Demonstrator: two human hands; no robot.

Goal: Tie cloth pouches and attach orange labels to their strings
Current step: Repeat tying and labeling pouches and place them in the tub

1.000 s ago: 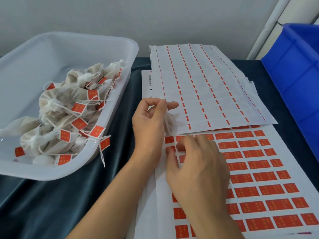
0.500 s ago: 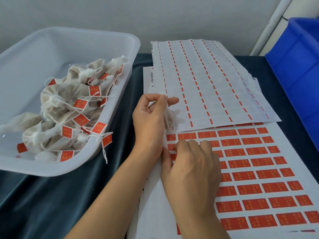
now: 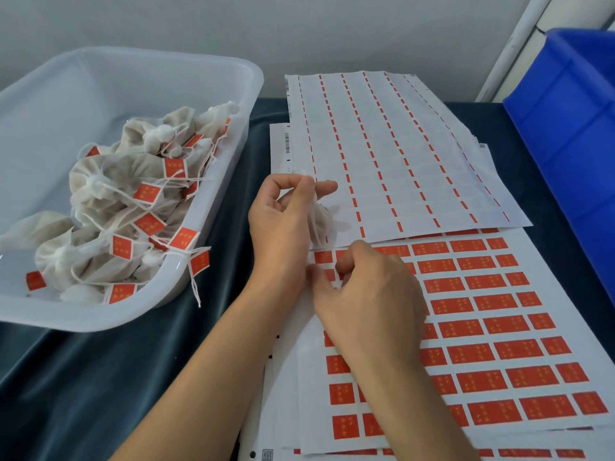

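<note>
I see the left hand point(image 3: 283, 227) holding a small white pouch point(image 3: 321, 224), with its string pinched between thumb and fingers. The right hand point(image 3: 369, 301) is just at its 5 o'clock, fingers curled down on the sheet of orange labels point(image 3: 482, 331). I cannot tell if it has a label pinched yet. At 12 o'clock from the hands lies a used sheet point(image 3: 392, 154) with only thin orange strips left, on top of the label sheet's far edge. At 9 o'clock sits a clear tub point(image 3: 139, 78) with tied pouches point(image 3: 109, 201) that have labels on. A blue bin point(image 3: 572, 134) stands at 2 o'clock. All rest on the dark bench point(image 3: 116, 377).
</note>
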